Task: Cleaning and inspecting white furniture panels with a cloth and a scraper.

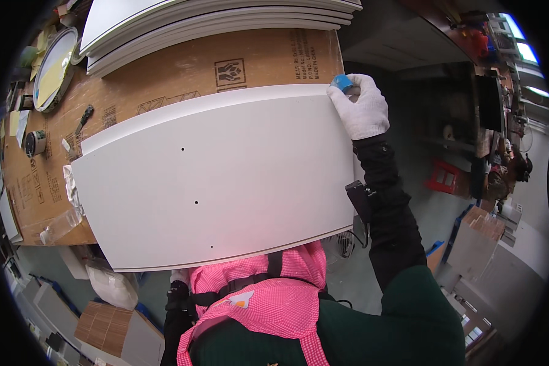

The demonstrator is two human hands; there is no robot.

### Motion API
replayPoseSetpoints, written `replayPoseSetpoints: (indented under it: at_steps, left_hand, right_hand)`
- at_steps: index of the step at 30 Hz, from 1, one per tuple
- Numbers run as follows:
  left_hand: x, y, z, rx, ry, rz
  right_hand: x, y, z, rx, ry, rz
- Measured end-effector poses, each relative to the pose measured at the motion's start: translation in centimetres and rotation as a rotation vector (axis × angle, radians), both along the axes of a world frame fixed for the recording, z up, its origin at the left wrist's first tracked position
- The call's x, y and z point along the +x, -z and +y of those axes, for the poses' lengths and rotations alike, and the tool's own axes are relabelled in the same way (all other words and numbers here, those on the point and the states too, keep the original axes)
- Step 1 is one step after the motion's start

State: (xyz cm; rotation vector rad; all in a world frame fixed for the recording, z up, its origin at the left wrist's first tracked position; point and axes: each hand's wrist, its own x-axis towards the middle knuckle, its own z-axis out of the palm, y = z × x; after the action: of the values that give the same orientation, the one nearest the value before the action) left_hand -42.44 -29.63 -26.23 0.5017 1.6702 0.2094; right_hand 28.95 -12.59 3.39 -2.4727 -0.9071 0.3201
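A large white panel (250,171) with three small dark holes lies in front of me on a cardboard-covered table. Another white panel edge (195,108) shows just beyond it. At the far right corner, my right hand (361,107), in a white knitted glove, is closed on a small blue block (341,83) against the panel's edge. The block's exact kind is not clear. My left hand (180,276) is at the near edge, low and left of centre. Only a bit of its glove shows below the panel, and its fingers are hidden.
Several white panels (226,30) are stacked at the far side of the cardboard (268,61). To the left are a round tub (55,70), a dark-handled tool (85,119) and a small jar (35,143). A red plastic stool (443,177) stands on the floor to the right.
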Motion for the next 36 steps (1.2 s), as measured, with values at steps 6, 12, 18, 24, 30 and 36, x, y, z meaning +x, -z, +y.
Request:
replayPoseSetpoints:
  at_steps: [6, 12, 18, 24, 30, 36]
  left_hand:
    - [0.9, -0.6, 3.9, -0.107, 0.517, 0.242]
    - [-0.7, -0.4, 5.4, -0.147, 0.549, 0.233]
    - [-1.7, 0.0, 6.6, -0.169, 0.579, 0.225]
    - [-3.1, -0.7, 7.6, -0.178, 0.615, 0.234]
    - [-4.3, -1.1, 7.7, -0.189, 0.628, 0.233]
    - [-6.1, -1.5, 8.1, -0.197, 0.627, 0.242]
  right_hand:
    - [-7.4, 0.9, 2.7, 0.106, 0.020, 0.022]
    - [-12.7, 1.4, 6.2, 0.204, -0.227, 0.188]
    - [-4.4, 1.7, 2.0, 0.198, 0.176, 0.027]
    - [-8.4, 2.3, 3.2, 0.153, 0.114, -0.040]
    - [-20.5, 2.3, 9.2, 0.281, -0.253, 0.031]
    - [-21.0, 0.4, 9.9, 0.323, -0.198, 0.147]
